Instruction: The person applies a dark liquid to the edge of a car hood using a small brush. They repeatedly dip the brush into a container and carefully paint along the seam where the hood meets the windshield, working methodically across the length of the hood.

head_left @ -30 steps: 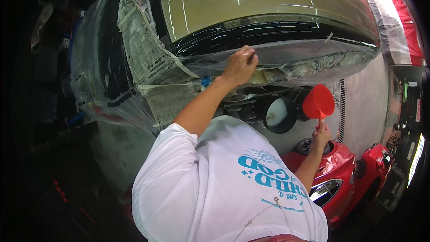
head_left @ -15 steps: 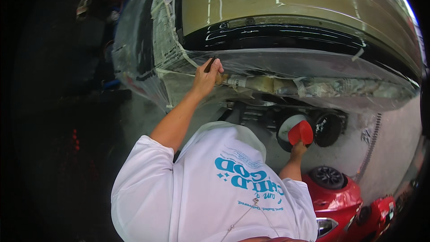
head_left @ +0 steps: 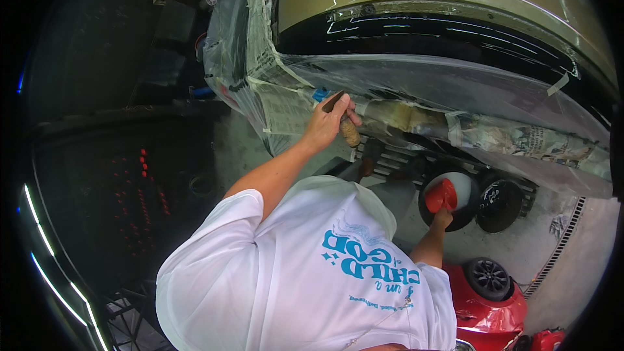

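Left hand (head_left: 325,123) lower, near printed newspaper (head_left: 283,114)

The left hand (head_left: 325,122) is now lower, farther from the glossy black trim (head_left: 416,38). The right hand's (head_left: 444,219) red dipper (head_left: 440,195) is now over the black bucket (head_left: 465,221).

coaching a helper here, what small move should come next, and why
Probably dip the red dipper into the black bucket: the right hand holds it at the bucket's mouth, pale contents show there, and the left hand is occupied gripping a dark piece.
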`<state>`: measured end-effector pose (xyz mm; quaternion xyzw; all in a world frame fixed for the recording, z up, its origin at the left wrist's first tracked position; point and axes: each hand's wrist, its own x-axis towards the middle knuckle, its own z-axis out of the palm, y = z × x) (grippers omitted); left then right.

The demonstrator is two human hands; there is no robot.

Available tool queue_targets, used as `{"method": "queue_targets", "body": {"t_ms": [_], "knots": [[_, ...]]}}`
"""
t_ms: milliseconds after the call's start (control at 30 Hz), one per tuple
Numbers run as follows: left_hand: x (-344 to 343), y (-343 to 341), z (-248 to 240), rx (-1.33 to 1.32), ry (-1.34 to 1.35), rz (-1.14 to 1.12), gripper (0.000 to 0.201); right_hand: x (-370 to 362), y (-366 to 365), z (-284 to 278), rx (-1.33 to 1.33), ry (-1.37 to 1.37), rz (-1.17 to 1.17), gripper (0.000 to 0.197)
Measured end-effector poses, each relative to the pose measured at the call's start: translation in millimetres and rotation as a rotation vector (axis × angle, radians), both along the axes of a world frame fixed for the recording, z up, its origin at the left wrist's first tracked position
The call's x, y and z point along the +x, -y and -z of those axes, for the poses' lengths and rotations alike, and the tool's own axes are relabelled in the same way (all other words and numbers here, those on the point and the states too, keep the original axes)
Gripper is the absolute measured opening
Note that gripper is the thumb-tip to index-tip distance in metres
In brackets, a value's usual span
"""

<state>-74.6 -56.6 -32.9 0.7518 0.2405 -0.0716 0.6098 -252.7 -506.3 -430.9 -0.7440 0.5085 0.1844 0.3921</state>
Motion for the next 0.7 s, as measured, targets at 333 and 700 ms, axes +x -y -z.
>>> {"method": "queue_targets", "body": {"t_ms": [333, 700], "knots": [[38.3, 59.3, -31.7, 0.03, 0.205, 0.272, 0.062, 213.4, -158.4, -384.7, 0.559, 0.876, -0.733, 0.044], [89.4, -49.8, -29.6, -0.016, 0.6, -0.477, 0.035, 301.5, -296.2, -475.0, 0.566, 0.96, -0.982, 0.033]]}}
